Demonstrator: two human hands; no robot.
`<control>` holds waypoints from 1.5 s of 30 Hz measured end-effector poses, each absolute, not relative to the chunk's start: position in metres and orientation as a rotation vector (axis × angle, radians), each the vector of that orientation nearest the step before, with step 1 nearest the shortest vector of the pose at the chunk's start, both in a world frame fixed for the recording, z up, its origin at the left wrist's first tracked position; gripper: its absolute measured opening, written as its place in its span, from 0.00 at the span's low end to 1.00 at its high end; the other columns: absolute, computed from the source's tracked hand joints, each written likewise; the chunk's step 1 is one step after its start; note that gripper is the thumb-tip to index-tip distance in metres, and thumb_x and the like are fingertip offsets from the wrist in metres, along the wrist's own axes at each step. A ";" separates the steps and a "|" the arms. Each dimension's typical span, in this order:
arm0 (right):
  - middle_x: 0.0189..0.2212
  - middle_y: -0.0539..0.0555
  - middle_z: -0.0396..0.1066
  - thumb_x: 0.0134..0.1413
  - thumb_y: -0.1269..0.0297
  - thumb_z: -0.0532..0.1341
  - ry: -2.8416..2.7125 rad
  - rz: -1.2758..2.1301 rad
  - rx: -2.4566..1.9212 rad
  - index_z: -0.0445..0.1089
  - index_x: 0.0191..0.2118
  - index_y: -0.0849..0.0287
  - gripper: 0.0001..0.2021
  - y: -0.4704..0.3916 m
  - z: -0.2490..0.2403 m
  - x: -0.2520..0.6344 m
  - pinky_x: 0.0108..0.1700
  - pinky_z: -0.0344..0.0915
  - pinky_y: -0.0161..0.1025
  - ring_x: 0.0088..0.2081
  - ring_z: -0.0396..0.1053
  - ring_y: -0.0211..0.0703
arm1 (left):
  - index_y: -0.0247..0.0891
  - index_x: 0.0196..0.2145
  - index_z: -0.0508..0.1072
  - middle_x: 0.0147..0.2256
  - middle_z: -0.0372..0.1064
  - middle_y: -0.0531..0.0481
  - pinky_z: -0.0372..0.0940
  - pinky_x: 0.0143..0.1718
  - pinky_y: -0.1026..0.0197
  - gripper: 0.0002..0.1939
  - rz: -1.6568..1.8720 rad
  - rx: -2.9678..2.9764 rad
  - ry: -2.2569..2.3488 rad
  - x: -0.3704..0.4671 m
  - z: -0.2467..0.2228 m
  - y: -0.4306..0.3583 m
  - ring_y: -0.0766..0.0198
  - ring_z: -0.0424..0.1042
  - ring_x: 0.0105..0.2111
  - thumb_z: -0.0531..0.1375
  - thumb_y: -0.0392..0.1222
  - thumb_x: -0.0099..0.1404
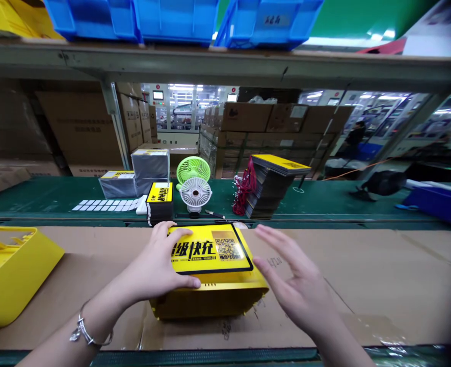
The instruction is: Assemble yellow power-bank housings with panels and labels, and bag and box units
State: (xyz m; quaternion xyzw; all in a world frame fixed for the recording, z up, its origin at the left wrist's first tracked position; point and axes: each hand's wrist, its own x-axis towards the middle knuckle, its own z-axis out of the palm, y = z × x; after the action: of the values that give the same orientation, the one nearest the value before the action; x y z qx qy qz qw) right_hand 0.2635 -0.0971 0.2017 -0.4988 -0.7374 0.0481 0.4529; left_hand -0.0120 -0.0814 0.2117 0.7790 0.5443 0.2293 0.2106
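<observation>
A yellow plastic housing [210,300] sits in front of me on cardboard, its open side facing me. On its top lies a yellow panel [194,250] with a black border, large black characters and a QR code. My left hand [158,262] grips the panel's left end, fingers over the far edge and thumb along the near edge; its palm hides that end. Just right of the panel, my right hand [296,278] is open, fingers stretched out and apart from it, with nothing in it.
Another yellow housing [22,285] stands at the left. Behind are a stack of panels [269,186], red cables [243,188], a white fan [195,193], a green fan [190,168] and wrapped stacks [151,168]. Blue bins [175,23] line the overhead shelf [210,63].
</observation>
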 end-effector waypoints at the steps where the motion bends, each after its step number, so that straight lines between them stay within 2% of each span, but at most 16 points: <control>1: 0.58 0.53 0.60 0.57 0.56 0.59 -1.927 0.182 -1.227 0.65 0.55 0.48 0.19 -0.097 0.197 0.265 0.59 0.58 0.52 0.57 0.59 0.50 | 0.48 0.56 0.59 0.58 0.45 0.45 0.50 0.62 0.47 0.46 0.627 2.152 1.513 -0.010 0.211 -0.080 0.51 0.47 0.61 0.67 0.64 0.42; 6: 0.59 0.51 0.58 0.58 0.53 0.57 -2.066 0.427 -1.380 0.67 0.54 0.47 0.19 -0.096 0.177 0.269 0.62 0.53 0.57 0.60 0.56 0.50 | 0.46 0.55 0.62 0.58 0.45 0.44 0.49 0.62 0.48 0.47 0.615 2.138 1.523 -0.004 0.209 -0.077 0.50 0.47 0.61 0.67 0.64 0.39; 14: 0.54 0.54 0.66 0.44 0.51 0.67 -1.798 0.735 -1.349 0.73 0.47 0.52 0.22 -0.083 0.171 0.278 0.61 0.56 0.56 0.56 0.61 0.55 | 0.44 0.55 0.63 0.58 0.46 0.42 0.50 0.62 0.46 0.48 0.635 2.132 1.518 -0.001 0.210 -0.076 0.48 0.48 0.61 0.67 0.65 0.38; 20: 0.55 0.54 0.64 0.44 0.52 0.68 -1.763 0.892 -1.308 0.73 0.47 0.52 0.22 -0.079 0.168 0.285 0.61 0.55 0.54 0.58 0.59 0.55 | 0.46 0.56 0.64 0.60 0.49 0.41 0.50 0.60 0.42 0.51 0.564 2.241 1.441 0.003 0.214 -0.073 0.44 0.46 0.62 0.66 0.69 0.35; 22: 0.55 0.55 0.64 0.44 0.51 0.67 -1.793 0.889 -1.344 0.73 0.47 0.52 0.22 -0.080 0.174 0.284 0.61 0.55 0.54 0.58 0.59 0.55 | 0.47 0.57 0.63 0.63 0.47 0.42 0.45 0.61 0.39 0.53 0.503 2.290 1.420 0.001 0.212 -0.072 0.43 0.42 0.63 0.64 0.72 0.35; 24: 0.56 0.55 0.63 0.45 0.50 0.67 -1.858 0.850 -1.395 0.74 0.46 0.52 0.22 -0.081 0.182 0.283 0.62 0.53 0.55 0.59 0.58 0.56 | 0.49 0.60 0.58 0.65 0.42 0.44 0.35 0.63 0.36 0.51 0.439 2.344 1.410 -0.004 0.209 -0.073 0.44 0.38 0.65 0.60 0.73 0.41; 27: 0.62 0.54 0.52 0.45 0.50 0.67 -1.992 0.788 -1.396 0.65 0.56 0.50 0.30 -0.077 0.192 0.286 0.64 0.46 0.56 0.62 0.50 0.55 | 0.51 0.64 0.47 0.67 0.35 0.48 0.27 0.63 0.37 0.45 0.389 2.347 1.402 -0.019 0.200 -0.076 0.50 0.33 0.66 0.53 0.70 0.54; 29: 0.65 0.54 0.42 0.43 0.49 0.68 -2.069 0.815 -1.321 0.52 0.63 0.49 0.42 -0.068 0.193 0.290 0.64 0.43 0.57 0.65 0.41 0.54 | 0.50 0.65 0.41 0.67 0.31 0.50 0.30 0.64 0.40 0.43 0.407 2.283 1.405 -0.034 0.195 -0.080 0.53 0.31 0.66 0.52 0.67 0.59; 31: 0.66 0.54 0.38 0.39 0.49 0.69 -2.104 0.922 -1.202 0.46 0.65 0.49 0.48 -0.053 0.190 0.292 0.64 0.44 0.56 0.66 0.38 0.54 | 0.50 0.65 0.38 0.67 0.28 0.51 0.33 0.64 0.41 0.41 0.424 2.224 1.421 -0.046 0.192 -0.084 0.53 0.30 0.66 0.51 0.64 0.61; 33: 0.65 0.55 0.43 0.41 0.50 0.69 -2.056 1.047 -1.132 0.47 0.65 0.49 0.46 -0.035 0.185 0.290 0.61 0.54 0.53 0.63 0.48 0.54 | 0.50 0.65 0.35 0.67 0.27 0.52 0.35 0.64 0.42 0.40 0.427 2.209 1.443 -0.051 0.190 -0.086 0.53 0.29 0.66 0.50 0.63 0.62; 35: 0.60 0.59 0.55 0.49 0.51 0.64 -1.951 1.043 -1.191 0.56 0.61 0.54 0.35 -0.017 0.181 0.281 0.52 0.66 0.49 0.54 0.64 0.52 | 0.49 0.65 0.35 0.67 0.26 0.52 0.36 0.64 0.42 0.40 0.409 2.232 1.482 -0.048 0.191 -0.088 0.53 0.28 0.66 0.48 0.63 0.63; 37: 0.50 0.60 0.66 0.57 0.51 0.55 -1.907 0.847 -1.345 0.67 0.53 0.59 0.23 -0.004 0.181 0.265 0.45 0.70 0.47 0.44 0.70 0.49 | 0.44 0.65 0.37 0.67 0.26 0.49 0.37 0.64 0.43 0.41 0.388 2.275 1.546 -0.037 0.193 -0.087 0.53 0.29 0.66 0.47 0.65 0.62; 38: 0.46 0.61 0.69 0.60 0.52 0.51 -1.936 0.693 -1.416 0.70 0.50 0.61 0.22 -0.002 0.182 0.256 0.45 0.69 0.47 0.43 0.70 0.49 | 0.42 0.65 0.38 0.67 0.27 0.48 0.36 0.64 0.43 0.42 0.379 2.304 1.569 -0.030 0.195 -0.086 0.52 0.29 0.66 0.46 0.66 0.62; 39: 0.45 0.61 0.70 0.61 0.53 0.48 -1.998 0.522 -1.468 0.71 0.48 0.62 0.22 -0.002 0.184 0.246 0.48 0.67 0.49 0.44 0.70 0.51 | 0.40 0.65 0.39 0.66 0.29 0.47 0.35 0.64 0.43 0.44 0.372 2.339 1.575 -0.021 0.197 -0.085 0.52 0.29 0.66 0.45 0.67 0.61; 41: 0.50 0.62 0.67 0.62 0.54 0.48 -2.202 0.232 -1.462 0.68 0.53 0.61 0.23 -0.012 0.189 0.226 0.56 0.58 0.54 0.53 0.63 0.55 | 0.37 0.65 0.41 0.66 0.31 0.45 0.33 0.64 0.41 0.46 0.353 2.417 1.527 -0.004 0.201 -0.082 0.51 0.31 0.66 0.45 0.69 0.59; 45: 0.66 0.57 0.41 0.60 0.45 0.49 -2.616 0.193 -1.195 0.44 0.66 0.60 0.35 -0.045 0.198 0.198 0.65 0.42 0.52 0.66 0.39 0.52 | 0.36 0.65 0.39 0.66 0.31 0.43 0.34 0.64 0.40 0.50 0.311 2.481 1.387 0.017 0.206 -0.074 0.51 0.32 0.66 0.46 0.72 0.57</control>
State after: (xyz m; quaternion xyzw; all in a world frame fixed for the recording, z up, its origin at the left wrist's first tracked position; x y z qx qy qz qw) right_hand 0.1984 -0.0452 0.1976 -0.4111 -0.9000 0.0663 0.1290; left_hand 0.0175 -0.0745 0.2060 0.8591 0.4802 0.1076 0.1407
